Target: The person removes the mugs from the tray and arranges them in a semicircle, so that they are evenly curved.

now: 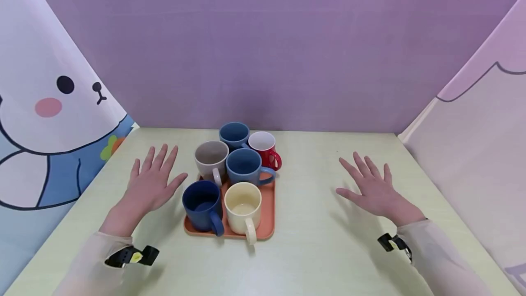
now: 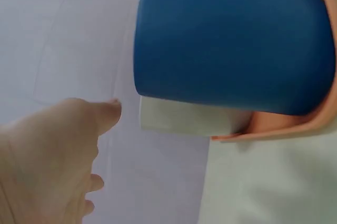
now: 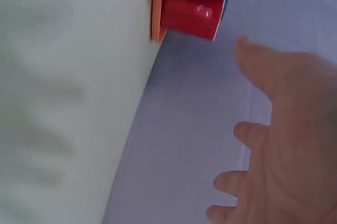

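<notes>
My left hand [image 1: 151, 186] hovers left of the mugs with its fingers spread, holding nothing. Nearest to it are a dark blue mug [image 1: 201, 205] and a grey mug [image 1: 211, 155]. Beside the dark blue one stands a cream mug [image 1: 242, 207], handle toward me. Behind them are a medium blue mug [image 1: 244, 166], a red mug [image 1: 269, 154] with a white inside, and another blue mug [image 1: 234, 135] at the back. An orange tray [image 1: 268, 214] lies under the mugs; its back part is hidden. Well to the right, my right hand [image 1: 376, 191] is spread above the table, touching nothing.
The pale table [image 1: 306, 241] ends at a purple backdrop [image 1: 263, 49]. A cartoon-printed cloth [image 1: 49, 150] hangs at the left, and a pale printed sheet [image 1: 472, 150] at the right. Each wrist wears a black strap [image 1: 131, 256] with a small device.
</notes>
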A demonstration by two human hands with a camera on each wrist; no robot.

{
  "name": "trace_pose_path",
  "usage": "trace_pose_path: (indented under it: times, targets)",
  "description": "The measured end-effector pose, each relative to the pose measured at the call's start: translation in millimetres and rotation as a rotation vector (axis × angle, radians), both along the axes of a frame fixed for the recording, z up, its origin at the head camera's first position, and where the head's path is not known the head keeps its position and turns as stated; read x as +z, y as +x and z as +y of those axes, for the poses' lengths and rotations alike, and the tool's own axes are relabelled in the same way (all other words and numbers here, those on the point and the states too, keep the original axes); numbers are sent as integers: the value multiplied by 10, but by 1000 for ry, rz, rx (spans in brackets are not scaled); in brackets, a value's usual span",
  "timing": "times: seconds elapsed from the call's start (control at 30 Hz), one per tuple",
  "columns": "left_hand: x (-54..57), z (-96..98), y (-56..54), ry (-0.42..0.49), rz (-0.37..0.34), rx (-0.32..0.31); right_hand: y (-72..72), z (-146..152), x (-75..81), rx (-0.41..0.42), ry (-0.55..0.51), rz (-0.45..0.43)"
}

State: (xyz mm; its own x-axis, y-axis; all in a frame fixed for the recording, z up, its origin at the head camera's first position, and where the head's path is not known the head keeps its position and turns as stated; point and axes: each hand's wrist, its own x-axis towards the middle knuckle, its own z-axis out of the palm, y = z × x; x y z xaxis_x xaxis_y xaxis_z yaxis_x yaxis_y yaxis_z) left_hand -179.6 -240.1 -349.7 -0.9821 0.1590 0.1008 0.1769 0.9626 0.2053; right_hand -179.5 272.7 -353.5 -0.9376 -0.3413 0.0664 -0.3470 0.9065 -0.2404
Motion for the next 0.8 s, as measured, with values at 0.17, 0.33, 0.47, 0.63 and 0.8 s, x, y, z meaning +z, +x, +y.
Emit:
trace_pose_path:
  times: [0.17, 0.33, 0.47, 0.63, 0.8]
  targets:
    - [-119, -82, 92, 31, 38, 11, 80, -137, -81, 56, -31, 35]
    - [-256, -129, 220, 88, -2, 0, 170, -295, -178, 125, -63, 81]
    - [-324, -158, 315, 190, -79, -16, 227, -422, -254, 172, -81, 103]
    - [-388, -172, 415, 334, -151, -38, 293, -596, -353, 230, -114, 105]
    - [-449, -170, 493, 475, -276, -37, 362, -771, -423, 283, -181, 87]
